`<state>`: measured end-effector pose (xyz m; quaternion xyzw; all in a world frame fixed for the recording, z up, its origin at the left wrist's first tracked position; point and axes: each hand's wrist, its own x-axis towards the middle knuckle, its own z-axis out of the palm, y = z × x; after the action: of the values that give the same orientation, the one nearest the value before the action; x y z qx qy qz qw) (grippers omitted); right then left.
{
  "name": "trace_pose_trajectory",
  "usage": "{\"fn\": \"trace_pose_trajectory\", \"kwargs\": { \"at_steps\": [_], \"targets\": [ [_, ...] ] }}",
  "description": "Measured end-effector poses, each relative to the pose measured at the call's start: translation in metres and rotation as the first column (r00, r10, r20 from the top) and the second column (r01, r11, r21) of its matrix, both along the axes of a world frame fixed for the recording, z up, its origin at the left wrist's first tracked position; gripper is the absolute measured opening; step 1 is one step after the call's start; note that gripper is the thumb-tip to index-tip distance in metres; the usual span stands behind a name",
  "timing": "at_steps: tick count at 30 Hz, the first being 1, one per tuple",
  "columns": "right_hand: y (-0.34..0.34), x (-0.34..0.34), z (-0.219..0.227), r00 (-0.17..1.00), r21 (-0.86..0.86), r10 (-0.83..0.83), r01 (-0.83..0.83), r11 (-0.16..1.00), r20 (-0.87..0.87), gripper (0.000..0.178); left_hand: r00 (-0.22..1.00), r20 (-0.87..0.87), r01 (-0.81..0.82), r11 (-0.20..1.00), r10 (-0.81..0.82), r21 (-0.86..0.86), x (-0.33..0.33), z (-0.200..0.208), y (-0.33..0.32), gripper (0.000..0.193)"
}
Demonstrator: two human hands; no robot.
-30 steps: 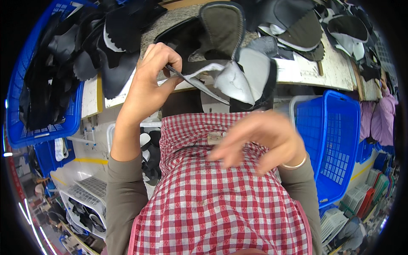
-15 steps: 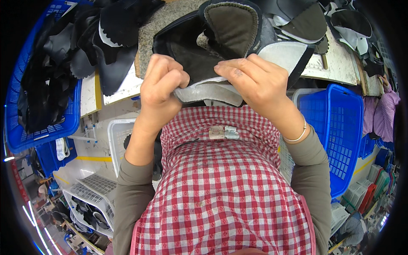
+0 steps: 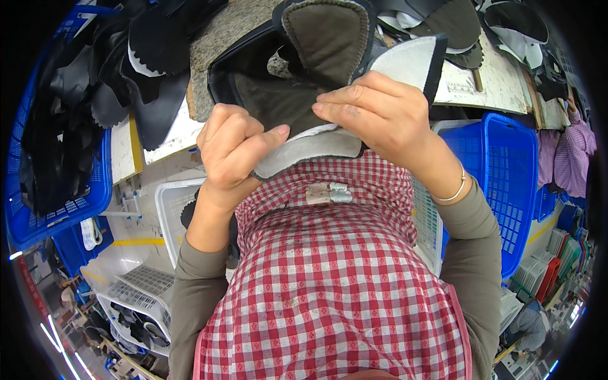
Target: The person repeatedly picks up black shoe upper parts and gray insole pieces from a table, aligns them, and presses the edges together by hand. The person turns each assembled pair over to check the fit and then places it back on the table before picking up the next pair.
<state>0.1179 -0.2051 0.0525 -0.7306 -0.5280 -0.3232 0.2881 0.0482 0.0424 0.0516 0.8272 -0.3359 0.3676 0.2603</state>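
Note:
Between my hands is a black shoe upper (image 3: 272,95) with a dark olive lining and a rounded tongue (image 3: 326,41) sticking up at its far side. A pale grey strip (image 3: 310,152) runs along its near edge. My left hand (image 3: 231,142) is closed on the left end of that edge, thumb on the lining side. My right hand (image 3: 380,114) pinches the edge further right, with its fingers pressed together. A white-faced piece with a black border (image 3: 408,62) shows just beyond my right hand. My palms hide part of the near edge.
Black cut pieces overflow a blue basket (image 3: 104,183) at the left. More black and white pieces (image 3: 446,28) lie on the far right of the worktable (image 3: 487,95). A blue crate (image 3: 510,190) stands at the right, a white basket (image 3: 168,212) below the table. Another person's checked sleeve (image 3: 570,161) is far right.
The shoe upper and both hands have shifted slightly left in view. My left thumb now lies extended over the edge, and the pale strip is turned more toward me.

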Motion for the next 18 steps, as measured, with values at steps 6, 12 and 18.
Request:
{"fn": "trace_pose_trajectory", "kwargs": {
  "at_steps": [6,12,18],
  "targets": [
    [0.000,0.002,0.000,0.999,0.002,0.038,-0.038,0.999,-0.032,0.020,1.000,-0.007,-0.008,1.000,0.008,0.003,-0.005,0.001,0.004,0.039],
    [-0.004,-0.007,0.009,0.991,-0.084,0.061,-0.071,0.994,-0.116,0.019,1.000,0.000,-0.022,0.999,0.022,0.026,-0.006,0.014,-0.001,0.037],
    [-0.013,-0.022,0.019,0.961,-0.157,0.029,-0.075,0.985,-0.277,0.028,0.988,-0.126,-0.093,0.995,0.089,-0.030,-0.011,0.017,0.000,0.030]
  ]
}}
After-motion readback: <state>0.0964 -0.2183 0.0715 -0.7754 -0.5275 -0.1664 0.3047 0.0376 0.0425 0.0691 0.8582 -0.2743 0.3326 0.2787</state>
